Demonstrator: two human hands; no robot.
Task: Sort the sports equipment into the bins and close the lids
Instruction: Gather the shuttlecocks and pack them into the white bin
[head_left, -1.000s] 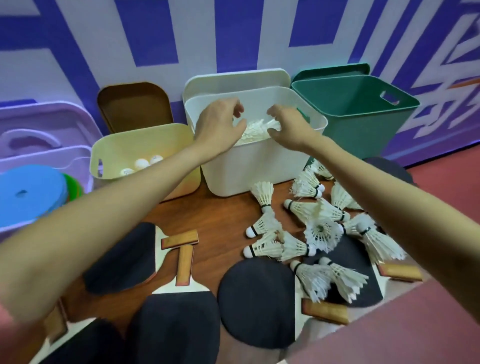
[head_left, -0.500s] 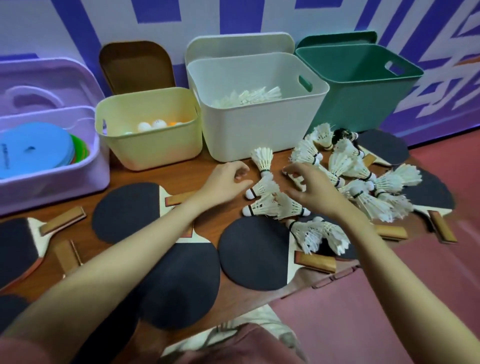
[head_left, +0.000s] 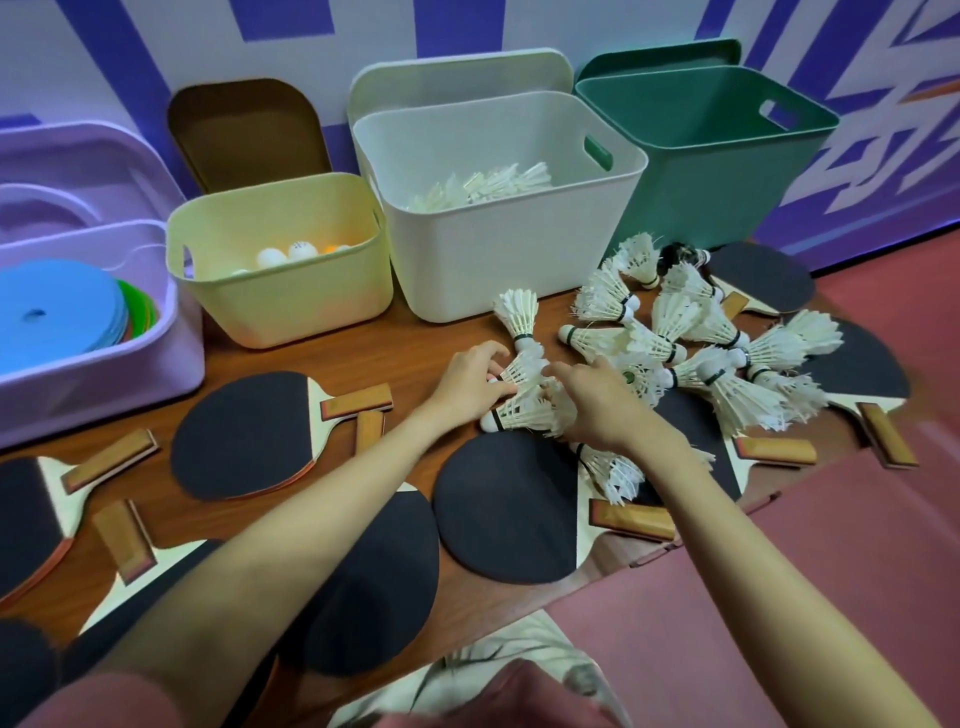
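A heap of white shuttlecocks (head_left: 691, 338) lies on the wooden table in front of the white bin (head_left: 498, 260), which holds several more. My left hand (head_left: 470, 382) and my right hand (head_left: 597, 400) close from both sides on a small cluster of shuttlecocks (head_left: 524, 405) at the heap's near left edge. The yellow bin (head_left: 280, 296) holds table tennis balls (head_left: 285, 253). The green bin (head_left: 711, 161) stands at the back right; its inside is not visible. The purple bin (head_left: 104, 353) at the left holds flat coloured discs (head_left: 57, 317). All the bins stand open.
Several black table tennis paddles (head_left: 244, 431) lie flat across the table's front and right, some under the shuttlecocks. Lids lean on the wall behind the bins: brown (head_left: 244, 130), white (head_left: 457, 78), green (head_left: 660, 54). The table's front edge runs diagonally at the right above red floor.
Both hands left the white bin, where they let go of shuttlecocks, came down to the table, and now close on a fresh cluster. My view has dropped lower and shifted left.
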